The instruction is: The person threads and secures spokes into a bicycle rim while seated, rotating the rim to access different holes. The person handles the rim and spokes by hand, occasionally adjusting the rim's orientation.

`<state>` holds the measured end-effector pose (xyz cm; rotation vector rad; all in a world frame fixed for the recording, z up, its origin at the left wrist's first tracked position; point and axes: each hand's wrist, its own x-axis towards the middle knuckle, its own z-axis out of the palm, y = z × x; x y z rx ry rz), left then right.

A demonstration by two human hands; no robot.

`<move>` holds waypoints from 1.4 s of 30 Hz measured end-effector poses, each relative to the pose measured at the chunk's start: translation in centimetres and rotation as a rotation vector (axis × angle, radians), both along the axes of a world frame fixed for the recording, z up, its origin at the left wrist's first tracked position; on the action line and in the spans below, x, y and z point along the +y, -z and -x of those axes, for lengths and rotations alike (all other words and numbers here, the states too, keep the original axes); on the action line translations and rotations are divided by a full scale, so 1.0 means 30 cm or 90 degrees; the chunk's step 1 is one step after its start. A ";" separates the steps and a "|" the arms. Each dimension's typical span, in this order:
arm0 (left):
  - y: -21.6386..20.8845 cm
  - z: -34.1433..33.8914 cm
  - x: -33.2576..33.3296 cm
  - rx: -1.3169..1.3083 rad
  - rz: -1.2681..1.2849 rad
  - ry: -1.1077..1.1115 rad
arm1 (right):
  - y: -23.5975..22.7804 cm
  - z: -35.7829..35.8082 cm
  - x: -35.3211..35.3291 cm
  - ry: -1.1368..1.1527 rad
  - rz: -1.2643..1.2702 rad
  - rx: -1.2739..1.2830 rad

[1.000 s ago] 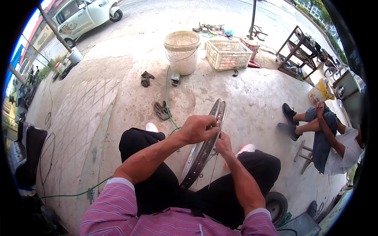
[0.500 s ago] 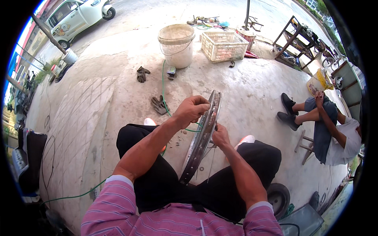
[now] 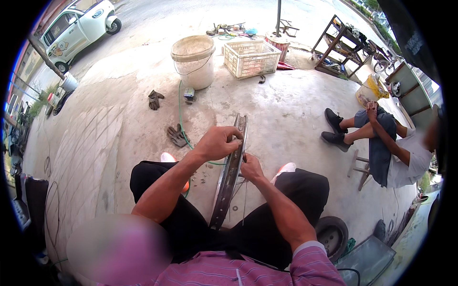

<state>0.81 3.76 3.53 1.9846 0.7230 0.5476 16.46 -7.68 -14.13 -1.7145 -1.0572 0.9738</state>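
Note:
A metal wheel rim (image 3: 225,188) with a row of holes stands upright between my knees, seen nearly edge-on. At its upper part my left hand (image 3: 217,144) is closed, thumb and finger pinched against the outer face; whatever they pinch is too small to make out. On the other side, my right hand (image 3: 251,168) is closed around a thin spoke just inside the rim. Other thin spokes (image 3: 245,202) slant down below that hand. Small metal bits (image 3: 202,180) and a washer (image 3: 234,208) lie on the ground by the rim.
Dark gloves (image 3: 177,136), a green hose (image 3: 181,112), a white bucket (image 3: 194,66) and a plastic crate (image 3: 252,62) are ahead. At right sits another person (image 3: 405,152), hands clasped over a knee. A small tyre (image 3: 332,238) is near my right knee.
The whole view has shifted, so things appear further left. My left hand's pinched fingers sit slightly lower along the rim. The right hand stays behind the rim.

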 end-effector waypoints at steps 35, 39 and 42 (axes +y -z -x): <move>0.058 0.023 0.010 0.019 -0.048 0.020 | -0.116 0.015 -0.011 -0.045 0.099 -0.020; -0.012 0.015 -0.013 0.073 -0.039 0.003 | -0.093 0.003 -0.015 -0.036 0.090 -0.024; 0.049 0.023 0.006 -0.011 -0.026 0.055 | -0.093 0.010 -0.013 -0.040 0.081 -0.019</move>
